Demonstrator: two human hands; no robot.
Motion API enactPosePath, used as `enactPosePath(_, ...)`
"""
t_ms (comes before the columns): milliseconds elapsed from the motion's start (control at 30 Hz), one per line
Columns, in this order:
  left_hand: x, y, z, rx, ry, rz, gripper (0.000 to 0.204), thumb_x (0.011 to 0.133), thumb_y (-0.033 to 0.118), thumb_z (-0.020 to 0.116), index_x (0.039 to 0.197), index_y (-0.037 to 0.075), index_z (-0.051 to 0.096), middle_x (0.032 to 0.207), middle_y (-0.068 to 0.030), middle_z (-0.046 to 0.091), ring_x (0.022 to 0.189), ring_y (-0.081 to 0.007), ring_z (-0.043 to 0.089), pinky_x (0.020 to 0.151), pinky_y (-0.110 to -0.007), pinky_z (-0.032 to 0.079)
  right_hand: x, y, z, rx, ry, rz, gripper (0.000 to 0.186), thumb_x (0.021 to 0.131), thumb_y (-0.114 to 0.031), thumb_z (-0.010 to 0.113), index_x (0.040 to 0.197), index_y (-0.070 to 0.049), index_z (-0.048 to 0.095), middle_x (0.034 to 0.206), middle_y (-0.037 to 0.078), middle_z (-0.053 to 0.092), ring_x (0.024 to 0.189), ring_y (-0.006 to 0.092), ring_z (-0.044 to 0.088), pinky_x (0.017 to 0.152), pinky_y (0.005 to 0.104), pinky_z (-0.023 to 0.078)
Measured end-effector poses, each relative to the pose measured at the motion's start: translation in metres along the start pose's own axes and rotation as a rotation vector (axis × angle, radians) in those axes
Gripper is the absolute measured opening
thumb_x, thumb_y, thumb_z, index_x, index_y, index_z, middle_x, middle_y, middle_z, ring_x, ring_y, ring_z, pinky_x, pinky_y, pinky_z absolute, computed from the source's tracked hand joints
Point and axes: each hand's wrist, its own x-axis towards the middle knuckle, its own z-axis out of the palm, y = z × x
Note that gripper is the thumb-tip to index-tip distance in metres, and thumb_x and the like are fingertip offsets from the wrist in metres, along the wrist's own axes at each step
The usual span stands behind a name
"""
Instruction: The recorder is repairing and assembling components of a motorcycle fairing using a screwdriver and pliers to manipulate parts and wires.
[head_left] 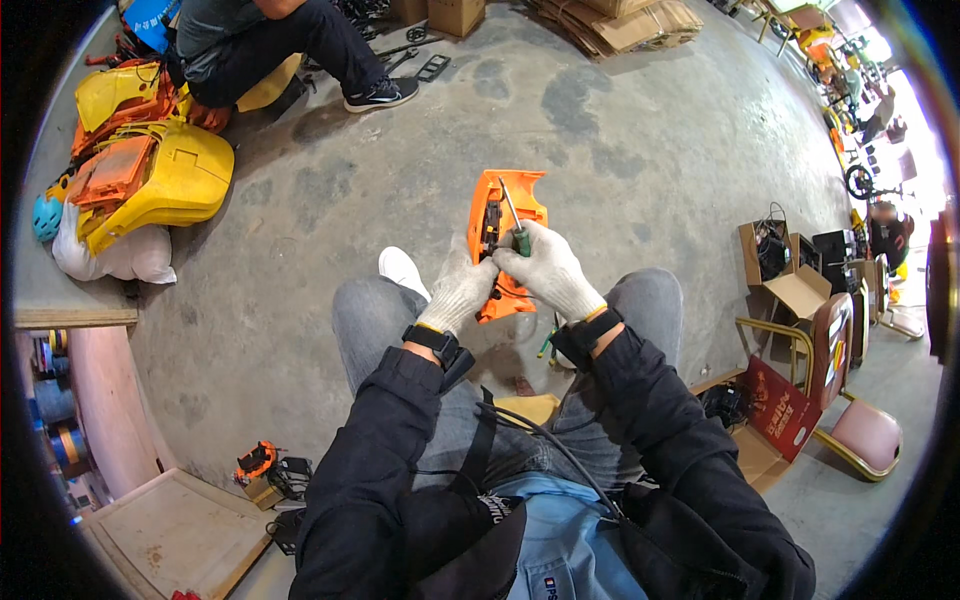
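Note:
Above my knees, an orange plastic cover (520, 192) is held out, with a dark part (490, 222) set along its left side. My left hand (461, 288), in a white knit glove, grips the cover's left edge. A screwdriver (521, 240) with a green handle is in my gloved right hand (552, 272), its metal shaft pointing up and away across the cover. The fingertips of both hands come close together by the dark part, and what they touch there is too small to make out.
Yellow and orange plastic shells (190, 175) are piled at far left, beside a seated person (330, 45). Flattened cardboard (640, 28) lies at the back. On the right stand an open box (800, 290) and a chair (865, 435); a wooden board (180, 535) is at lower left.

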Motion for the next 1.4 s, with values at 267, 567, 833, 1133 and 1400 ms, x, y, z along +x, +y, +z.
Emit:
enactPosePath(267, 0.003, -0.009, -0.006, -0.354, -0.049, -0.041, 0.041, 0.09, 0.007, 0.066, 0.13, -0.001, 0.059, 0.111, -0.0113, 0.071, 0.097, -0.0197, 0.072, 0.089, -0.032, 0.058, 0.013, 0.024, -0.015, -0.066, 0.104, 0.155, 0.031, 0.089, -0.028, 0.072, 0.1, 0.001, 0.071, 0.091, 0.023, 0.074, 0.091, 0.0379, 0.074, 0.082, 0.0437, 0.057)
enactPosePath(567, 0.001, -0.011, -0.013, -0.596, -0.173, 0.012, 0.04, 0.089, -0.002, 0.06, 0.128, -0.003, 0.06, 0.112, -0.0116, 0.072, 0.098, -0.0226, 0.073, 0.094, -0.035, 0.06, 0.018, 0.036, -0.019, -0.268, 0.253, 0.088, 0.033, 0.093, -0.029, 0.069, 0.109, 0.0, 0.073, 0.083, 0.015, 0.076, 0.068, 0.0217, 0.074, 0.069, 0.0352, 0.057)
enactPosePath(833, 0.0, -0.01, -0.02, -0.751, -0.168, -0.087, 0.035, 0.081, -0.004, 0.055, 0.115, -0.007, 0.063, 0.103, -0.0145, 0.071, 0.089, -0.0271, 0.074, 0.086, -0.038, 0.063, -0.001, 0.003, -0.038, 0.099, 0.046, 0.14, 0.029, 0.095, -0.024, 0.069, 0.112, -0.001, 0.073, 0.091, 0.012, 0.076, 0.083, 0.018, 0.073, 0.079, 0.0347, 0.056)
enactPosePath(1133, -0.004, -0.011, -0.03, -0.337, -0.111, 0.004, 0.02, 0.093, 0.008, 0.067, 0.104, -0.007, 0.073, 0.102, -0.0128, 0.076, 0.097, -0.0208, 0.074, 0.089, -0.032, 0.058, -0.013, -0.001, -0.025, -0.353, -0.18, -0.221, 0.027, 0.087, -0.019, 0.075, 0.106, -0.001, 0.068, 0.095, 0.022, 0.071, 0.094, 0.0419, 0.07, 0.083, 0.0484, 0.055)
enactPosePath(1400, -0.009, 0.0, -0.025, -0.834, -0.207, -0.067, 0.025, 0.098, 0.004, 0.063, 0.118, -0.008, 0.068, 0.107, -0.0161, 0.075, 0.097, -0.0252, 0.076, 0.087, -0.037, 0.064, -0.014, -0.01, -0.051, -0.066, -0.102, -0.145, 0.019, 0.093, -0.01, 0.071, 0.11, -0.001, 0.072, 0.091, 0.004, 0.072, 0.08, 0.0091, 0.064, 0.075, 0.0297, 0.055)
